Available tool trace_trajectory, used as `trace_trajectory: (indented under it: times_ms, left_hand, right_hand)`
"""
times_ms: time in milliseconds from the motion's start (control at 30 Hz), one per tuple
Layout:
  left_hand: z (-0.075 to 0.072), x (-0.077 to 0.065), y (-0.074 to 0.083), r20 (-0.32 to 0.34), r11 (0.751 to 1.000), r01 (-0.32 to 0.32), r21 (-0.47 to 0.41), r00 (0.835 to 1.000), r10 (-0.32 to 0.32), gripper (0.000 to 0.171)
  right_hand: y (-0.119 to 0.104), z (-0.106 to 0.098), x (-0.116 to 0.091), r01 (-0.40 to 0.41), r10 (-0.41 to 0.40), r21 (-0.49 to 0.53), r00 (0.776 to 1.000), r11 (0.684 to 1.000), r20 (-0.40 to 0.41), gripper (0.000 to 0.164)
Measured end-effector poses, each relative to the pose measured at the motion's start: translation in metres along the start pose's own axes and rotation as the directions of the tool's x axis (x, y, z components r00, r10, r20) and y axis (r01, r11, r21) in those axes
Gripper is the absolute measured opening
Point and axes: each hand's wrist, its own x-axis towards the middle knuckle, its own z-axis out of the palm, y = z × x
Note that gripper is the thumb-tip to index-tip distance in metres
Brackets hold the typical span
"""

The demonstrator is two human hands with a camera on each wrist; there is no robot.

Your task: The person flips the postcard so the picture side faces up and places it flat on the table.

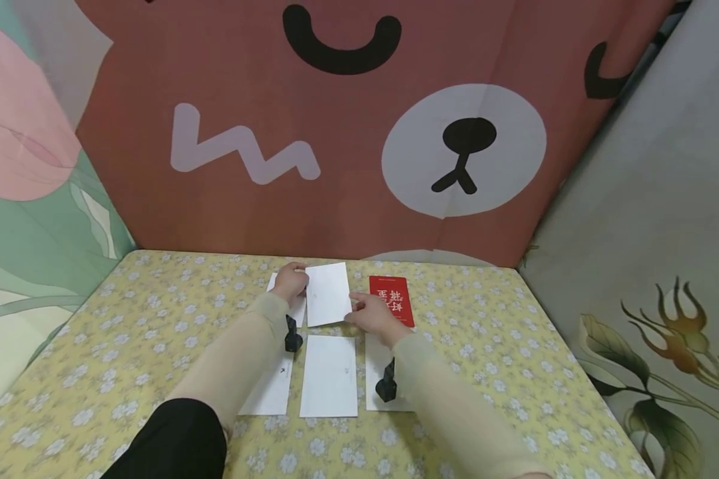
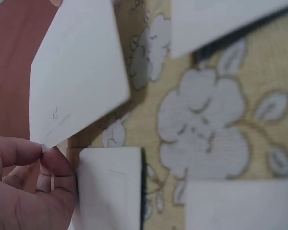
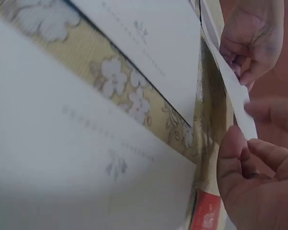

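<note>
A blank-looking white card [image 1: 327,295] with tiny print is held raised off the table between both hands. My left hand [image 1: 290,282] pinches its upper left corner between thumb and fingers, as the left wrist view shows. At its lower right corner my right hand [image 1: 376,315] pinches the edge, with one finger [image 3: 273,112] blurred and lifted off it. A red card [image 1: 387,284] with large printed characters lies just beyond the right hand, partly covered by it. Another white card [image 1: 298,314] lies under the left hand, mostly hidden.
In the front row lie three white cards: one on the left [image 1: 271,394], one in the middle [image 1: 328,376] and one on the right [image 1: 374,359], partly behind the right wrist. They rest on a yellow flowered tablecloth [image 1: 485,399]. A printed bear backdrop [image 1: 347,199] stands behind.
</note>
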Motion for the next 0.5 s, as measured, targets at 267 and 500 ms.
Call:
trace_trajectory:
  times_ms: [267, 500]
  left_hand:
    - [-0.003, -0.005, 0.004, 0.056, 0.995, -0.011, -0.096, 0.998, 0.017, 0.053]
    - [-0.002, -0.013, 0.009, 0.092, 0.991, 0.022, -0.135, 0.996, -0.01, 0.049]
  right_hand:
    - [-0.008, -0.003, -0.012, 0.162, -0.174, -0.269, 0.984, 0.95, -0.024, 0.051]
    - [-0.007, -0.013, -0.024, 0.268, -0.348, -0.446, 0.931, 0.854, -0.106, 0.005]
